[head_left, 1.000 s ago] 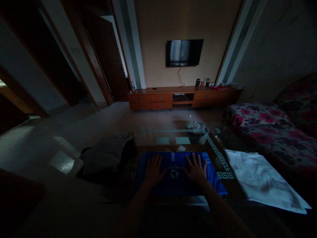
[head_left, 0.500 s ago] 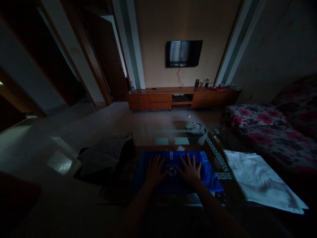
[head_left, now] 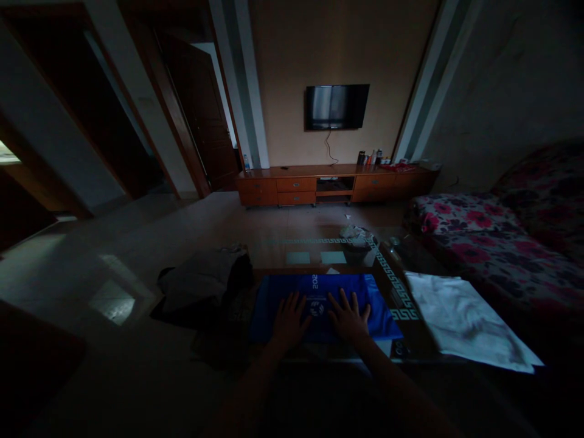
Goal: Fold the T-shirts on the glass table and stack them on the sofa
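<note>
A blue folded cloth garment with white printing lies flat on a glass-topped coffee table. On its left half rests my left hand, palm down with the fingers spread. My right hand lies flat on the right half, its fingers also apart. The white print shows between the two hands. To the right, a folded white cloth lies at the table's edge. A heap of grey and dark clothing sits left of the blue garment.
A plastic bag is near the table's far right corner. The flowered sofa stands to the right. Beyond the floor, a long wooden TV cabinet carries bottles and small items beneath a wall-mounted television. The room is dim.
Both hands have slid slightly toward the near edge of the blue garment, uncovering more of its print. The camera view has shifted a little; the cloths lie as before.
</note>
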Tool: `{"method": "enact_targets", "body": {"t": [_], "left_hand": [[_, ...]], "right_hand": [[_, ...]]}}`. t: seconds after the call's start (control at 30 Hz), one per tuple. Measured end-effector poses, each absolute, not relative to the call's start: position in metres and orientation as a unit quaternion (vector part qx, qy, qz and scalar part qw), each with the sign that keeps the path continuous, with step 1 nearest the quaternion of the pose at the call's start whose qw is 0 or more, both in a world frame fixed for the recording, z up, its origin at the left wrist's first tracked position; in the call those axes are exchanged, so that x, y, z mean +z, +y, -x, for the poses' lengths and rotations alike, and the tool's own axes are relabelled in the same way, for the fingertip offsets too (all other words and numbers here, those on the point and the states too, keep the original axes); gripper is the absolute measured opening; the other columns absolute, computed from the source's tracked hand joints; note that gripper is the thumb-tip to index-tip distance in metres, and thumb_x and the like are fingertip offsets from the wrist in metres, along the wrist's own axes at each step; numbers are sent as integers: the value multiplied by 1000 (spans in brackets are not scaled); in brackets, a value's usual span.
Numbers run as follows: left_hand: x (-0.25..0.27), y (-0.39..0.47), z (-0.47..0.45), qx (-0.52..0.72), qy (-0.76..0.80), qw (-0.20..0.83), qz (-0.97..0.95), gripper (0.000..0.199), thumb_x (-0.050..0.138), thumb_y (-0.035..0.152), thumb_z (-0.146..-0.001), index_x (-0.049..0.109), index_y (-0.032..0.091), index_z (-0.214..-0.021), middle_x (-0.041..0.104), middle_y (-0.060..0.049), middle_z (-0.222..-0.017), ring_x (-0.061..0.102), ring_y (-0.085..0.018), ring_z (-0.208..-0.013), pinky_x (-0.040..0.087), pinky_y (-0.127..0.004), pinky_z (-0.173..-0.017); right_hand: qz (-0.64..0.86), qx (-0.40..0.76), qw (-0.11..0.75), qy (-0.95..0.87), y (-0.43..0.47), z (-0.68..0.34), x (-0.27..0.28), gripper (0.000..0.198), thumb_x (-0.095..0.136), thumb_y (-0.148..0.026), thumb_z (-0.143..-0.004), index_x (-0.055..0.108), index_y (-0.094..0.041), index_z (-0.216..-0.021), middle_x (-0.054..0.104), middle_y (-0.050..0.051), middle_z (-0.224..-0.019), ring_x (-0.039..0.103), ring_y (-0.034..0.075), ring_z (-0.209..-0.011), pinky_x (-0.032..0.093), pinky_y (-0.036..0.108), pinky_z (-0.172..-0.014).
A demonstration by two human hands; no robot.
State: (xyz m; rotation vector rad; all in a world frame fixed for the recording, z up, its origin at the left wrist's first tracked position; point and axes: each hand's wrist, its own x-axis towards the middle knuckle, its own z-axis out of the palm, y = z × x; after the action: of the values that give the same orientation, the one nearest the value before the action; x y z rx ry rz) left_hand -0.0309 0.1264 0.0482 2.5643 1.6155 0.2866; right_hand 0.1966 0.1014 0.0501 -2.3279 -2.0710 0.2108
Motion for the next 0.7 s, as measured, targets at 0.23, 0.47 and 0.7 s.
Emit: {"method": "enact_targets", "body": {"t": [0.23, 0.47, 0.7], "left_hand": [[61, 126, 61, 121, 567, 10, -815, 65, 37, 58, -101, 38, 25, -158, 28, -9, -168, 20, -28, -156, 18, -51, -126], [47, 124, 94, 89, 599, 37, -795, 84, 47, 71, -92, 32, 24, -161, 17, -11, -170, 14, -31, -157, 20, -49, -125], [47, 121, 92, 96, 603, 31, -791, 83, 50, 69, -92, 31, 28, -161, 17, -8, -171, 11, -31, -157, 17, -51, -126]], "right_hand": [[784, 65, 49, -615, 89, -224, 54, 69, 27, -70, -99, 13, -45, -161, -1, 0, -173, -4, 36, -157, 2, 68, -119], [827, 28, 23, -561, 78, -250, 36, 74, 28, -75, -96, 12, -46, -161, -2, 3, -173, -4, 42, -155, 0, 72, -115], [824, 14, 12, -567, 77, -248, 37, 75, 29, -77, -95, 12, -47, -161, 1, 4, -173, -2, 42, -155, 0, 72, -115]]}}
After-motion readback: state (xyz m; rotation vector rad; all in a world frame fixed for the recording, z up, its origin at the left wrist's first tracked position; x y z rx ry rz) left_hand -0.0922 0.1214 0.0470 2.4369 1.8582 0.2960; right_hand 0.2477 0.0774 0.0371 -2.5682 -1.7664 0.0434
